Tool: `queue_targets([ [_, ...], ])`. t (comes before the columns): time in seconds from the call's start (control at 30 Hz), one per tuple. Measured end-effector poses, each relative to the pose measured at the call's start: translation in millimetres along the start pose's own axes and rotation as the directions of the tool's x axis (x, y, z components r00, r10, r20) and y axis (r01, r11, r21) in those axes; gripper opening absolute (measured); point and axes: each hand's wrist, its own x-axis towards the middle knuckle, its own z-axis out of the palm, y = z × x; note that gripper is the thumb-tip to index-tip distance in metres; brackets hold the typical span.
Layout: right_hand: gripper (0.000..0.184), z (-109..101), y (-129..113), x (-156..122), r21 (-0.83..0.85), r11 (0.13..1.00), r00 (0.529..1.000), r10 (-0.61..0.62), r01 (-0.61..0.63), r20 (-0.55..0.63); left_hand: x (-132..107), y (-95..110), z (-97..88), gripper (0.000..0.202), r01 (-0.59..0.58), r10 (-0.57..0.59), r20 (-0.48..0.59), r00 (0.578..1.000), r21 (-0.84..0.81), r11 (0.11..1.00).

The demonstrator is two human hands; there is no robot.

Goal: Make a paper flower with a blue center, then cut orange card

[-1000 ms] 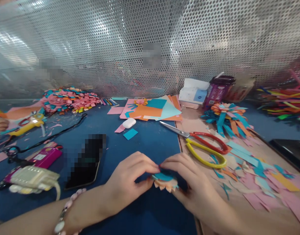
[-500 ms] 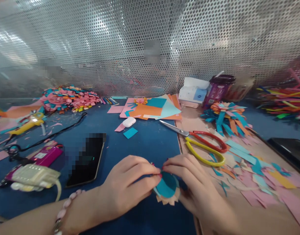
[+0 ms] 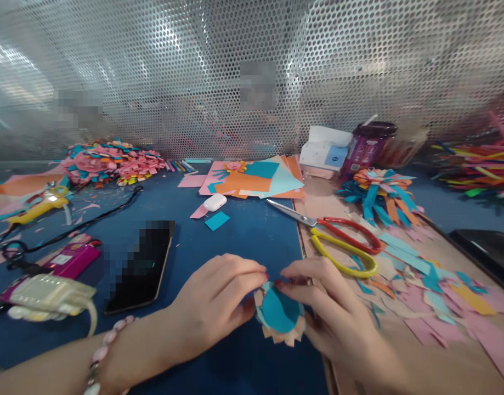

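Between my two hands is a small round paper flower (image 3: 279,312), with a blue disc in the middle and a fringe of pale blue and tan cut paper around it. From the left, my left hand (image 3: 221,299) pinches its edge with thumb and fingers. On the other side my right hand (image 3: 332,302) grips the rim, its index finger on the disc's upper edge and its thumb hidden behind. Just beyond my right hand lie open scissors (image 3: 334,236) with red and yellow handles.
Left of my hands lie a phone (image 3: 142,269) and a yellow glue gun (image 3: 40,206). Ahead are a white earbud case (image 3: 215,202) and coloured paper sheets (image 3: 255,178). Paper scraps (image 3: 436,296) and a finished-looking paper flower (image 3: 383,195) are at right, near a purple cup (image 3: 364,148).
My fingertips have moved apart at the flower's top edge, showing more of the blue disc and fringe. The flower stays in nearly the same place.
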Motion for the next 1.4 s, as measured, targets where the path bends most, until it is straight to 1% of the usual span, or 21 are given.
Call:
queue_targets([
  [0.07, 0.025, -0.9, -0.3, 0.7, 0.015, 1.0, 1.0, -0.02, 0.02, 0.004, -2.7, -3.1, 1.3, 0.028, -0.066, 0.066, 0.003, 0.998, 0.014, 0.998],
  [0.13, 0.024, -1.3, -0.5, 1.2, 0.04, 0.999, 1.0, -0.019, 0.018, 0.015, -4.7, -4.9, 1.3, 0.026, -0.095, 0.095, 0.011, 0.995, 0.022, 0.995],
  [0.3, 0.033, 0.7, 1.1, -1.8, 0.074, 0.997, 0.998, 0.006, -0.011, 0.06, -5.7, -4.5, -2.4, 0.021, -0.126, 0.126, 0.018, 0.992, 0.053, 0.991],
  [0.4, 0.039, 2.4, 2.3, -4.1, 0.112, 0.993, 0.997, 0.013, -0.022, 0.078, -5.6, -3.6, -4.5, 0.02, -0.165, 0.166, -0.003, 0.986, 0.09, 0.982],
  [0.47, 0.037, 2.7, 2.3, -4.4, 0.118, 0.993, 0.997, 0.009, -0.017, 0.075, -5.0, -2.4, -5.8, 0.019, -0.182, 0.183, -0.002, 0.983, 0.108, 0.977],
  [0.6, 0.023, 1.8, 1.0, -2.5, 0.106, 0.994, 0.998, -0.024, 0.019, 0.049, -1.8, 1.4, -7.9, 0.018, -0.156, 0.154, 0.022, 0.988, 0.129, 0.979],
  [0.67, 0.019, 1.6, 0.9, -1.8, 0.113, 0.993, 0.999, -0.022, 0.017, 0.043, 0.0, 2.7, -8.7, 0.018, -0.146, 0.145, 0.016, 0.989, 0.127, 0.981],
  [0.77, 0.02, 2.4, 2.0, -2.1, 0.113, 0.993, 0.999, -0.035, 0.03, 0.04, 1.0, 2.5, -10.0, 0.021, -0.161, 0.161, 0.008, 0.987, 0.133, 0.978],
  [0.87, 0.02, 3.2, 2.8, -2.4, 0.099, 0.994, 0.998, -0.045, 0.04, 0.044, -1.2, 0.5, -10.1, 0.022, -0.165, 0.162, 0.033, 0.986, 0.126, 0.978],
  [0.93, 0.02, 3.1, 2.6, -2.0, 0.077, 0.997, 0.998, -0.032, 0.027, 0.06, -4.0, -1.1, -8.7, 0.02, -0.171, 0.168, 0.037, 0.985, 0.109, 0.979],
  [1.03, 0.021, 1.9, 1.7, -1.3, 0.077, 0.997, 0.997, -0.033, 0.028, 0.07, -8.0, -3.1, -5.4, 0.023, -0.181, 0.179, 0.031, 0.983, 0.095, 0.979],
  [1.1, 0.022, 1.1, 1.0, -1.5, 0.086, 0.996, 0.996, -0.035, 0.028, 0.076, -9.1, -3.8, -4.0, 0.024, -0.166, 0.163, 0.036, 0.986, 0.092, 0.982],
  [1.17, 0.022, 0.7, 0.4, -2.3, 0.091, 0.996, 0.997, -0.024, 0.017, 0.074, -8.8, -4.1, -3.7, 0.023, -0.153, 0.151, 0.024, 0.988, 0.088, 0.984],
  [1.3, 0.025, 0.6, -0.4, -3.4, 0.107, 0.994, 0.998, -0.005, -0.002, 0.063, -8.0, -4.8, -3.4, 0.024, -0.162, 0.163, 0.002, 0.987, 0.081, 0.983],
  [1.37, 0.022, 0.6, -0.2, -3.2, 0.091, 0.996, 0.999, -0.014, 0.01, 0.046, -8.9, -6.0, -0.9, 0.03, -0.135, 0.135, 0.002, 0.991, 0.031, 0.99],
  [1.4, 0.02, 0.5, 0.2, -3.0, 0.081, 0.997, 0.999, -0.017, 0.015, 0.029, -9.6, -7.0, 1.0, 0.035, -0.083, 0.084, 0.007, 0.996, -0.023, 0.996],
])
